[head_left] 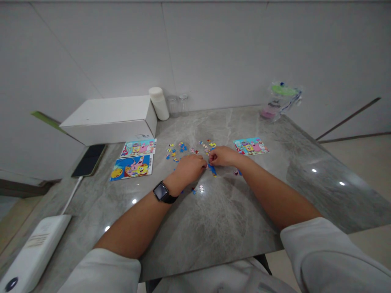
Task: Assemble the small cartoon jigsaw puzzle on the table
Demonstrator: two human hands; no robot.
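Puzzle pcs (182, 147) scattered mid table (198, 232), around both hands; blue strip (213, 170) at fingertips. R hand (223, 156): fingers bent, tips together. L hand (190, 167): fingers curled. Can't tell if either grips a pc. Pic card (251, 146) to R; 2 cards (132, 167) to L, box (106, 118) just behind, phone (89, 160) beside.

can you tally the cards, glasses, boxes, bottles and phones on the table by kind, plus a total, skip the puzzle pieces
Cards: 3
Glasses: 2
Box: 1
Bottle: 1
Phone: 1
Total: 8
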